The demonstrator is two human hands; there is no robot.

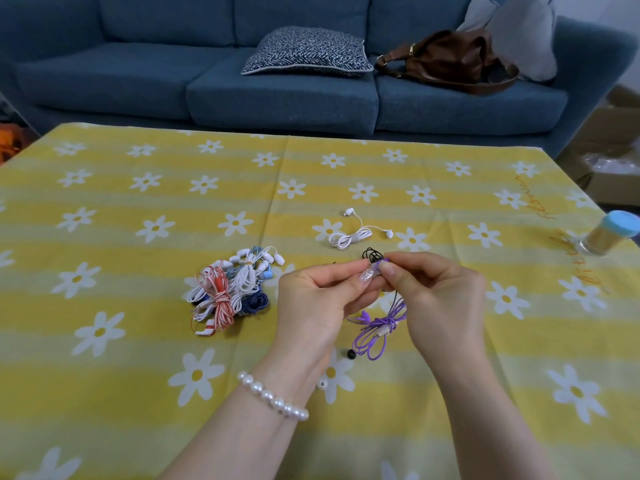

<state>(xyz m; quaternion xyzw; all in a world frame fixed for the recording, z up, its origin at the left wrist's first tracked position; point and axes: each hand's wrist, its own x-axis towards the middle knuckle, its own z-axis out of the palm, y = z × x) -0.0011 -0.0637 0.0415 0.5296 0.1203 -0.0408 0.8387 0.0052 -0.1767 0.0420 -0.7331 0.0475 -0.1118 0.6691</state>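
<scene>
- Earbud, purple (383, 262), pinched at the fingertips of both hands over the near-centre of the yellow daisy cloth (138, 341); its tied cable bundle (379, 327) hangs below, between the wrists.
- Left hand (311, 299) grips the bud from the left; right hand (436, 292) pinches it from the right.
- Judgement: the bud's tip end is being worked. Best if the left hand steadies the body, the right does the fine turning, and the cable stays slack.
- Loose eartips, black (350, 354) and pale (322, 383), lie just nearer; likely to roll.
- Earphone pile (228, 285) left, white set (349, 237) farther: well apart.
</scene>
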